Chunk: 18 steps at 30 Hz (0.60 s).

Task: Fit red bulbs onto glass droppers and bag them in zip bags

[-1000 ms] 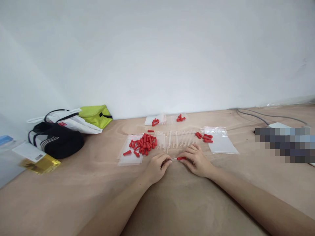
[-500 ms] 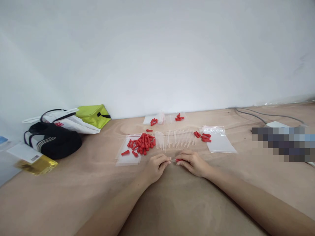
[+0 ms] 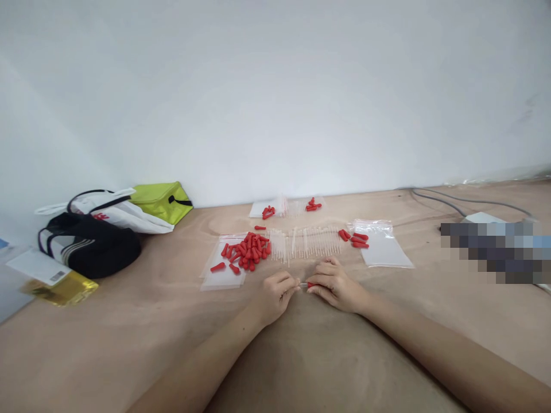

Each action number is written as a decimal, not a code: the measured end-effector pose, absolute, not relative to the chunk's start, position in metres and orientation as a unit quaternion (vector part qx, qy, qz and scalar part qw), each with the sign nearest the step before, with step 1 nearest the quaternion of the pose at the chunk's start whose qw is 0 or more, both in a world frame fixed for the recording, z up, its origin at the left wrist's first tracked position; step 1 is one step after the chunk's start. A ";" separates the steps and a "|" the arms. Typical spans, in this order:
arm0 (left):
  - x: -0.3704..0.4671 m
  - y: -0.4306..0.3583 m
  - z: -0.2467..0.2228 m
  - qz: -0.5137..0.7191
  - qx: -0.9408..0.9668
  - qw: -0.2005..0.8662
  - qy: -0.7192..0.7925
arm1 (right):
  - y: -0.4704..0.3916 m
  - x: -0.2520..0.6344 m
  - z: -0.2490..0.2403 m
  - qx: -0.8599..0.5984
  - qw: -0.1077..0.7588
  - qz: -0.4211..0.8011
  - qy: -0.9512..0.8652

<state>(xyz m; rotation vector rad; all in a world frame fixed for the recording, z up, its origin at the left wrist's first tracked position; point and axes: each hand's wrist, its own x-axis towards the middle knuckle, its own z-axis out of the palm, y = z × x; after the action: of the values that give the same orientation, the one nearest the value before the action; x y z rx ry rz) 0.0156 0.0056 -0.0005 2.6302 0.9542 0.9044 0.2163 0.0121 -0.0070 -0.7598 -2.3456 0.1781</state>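
My left hand pinches a thin clear tube at its left part. A red rubber bulb sits at the tube's right end, gripped between the thumb and fingers of my right hand. Just beyond my hands lie rows of clear tubes on the table. A pile of red bulbs rests on clear plastic bags to the left. On the right, several red bulbs lie beside and partly over another clear bag.
Near the wall lie small bags with red bulbs and tubes. A black bag, a white bag, a green bag and a yellow packet stand at the left. Grey cables run at the right.
Both hands have moved very slightly toward me with the tube and bulb still between them. The fingers of my right hand have shifted a little.
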 end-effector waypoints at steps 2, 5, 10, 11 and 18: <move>0.017 0.005 -0.002 0.298 0.893 0.089 0.326 | 0.012 0.216 -0.007 -0.293 0.323 0.060 -0.898; 0.020 0.005 -0.003 0.286 0.897 0.070 0.329 | 0.012 0.215 -0.008 -0.299 0.316 0.053 -0.899; 0.023 0.007 -0.002 0.296 0.886 0.058 0.353 | 0.014 0.214 -0.007 -0.328 0.328 0.098 -0.881; 0.022 0.008 -0.001 0.301 0.881 0.055 0.360 | 0.015 0.215 -0.007 -0.339 0.333 0.109 -0.873; 0.005 0.015 0.006 0.298 0.869 0.009 0.396 | 0.020 0.225 -0.009 -0.383 0.361 0.128 -0.841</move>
<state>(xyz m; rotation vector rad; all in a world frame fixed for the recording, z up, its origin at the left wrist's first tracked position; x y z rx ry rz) 0.0045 0.0147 0.0058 2.7130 1.2352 0.9307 0.2246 0.0204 -0.0091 -0.9872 -2.1665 0.3298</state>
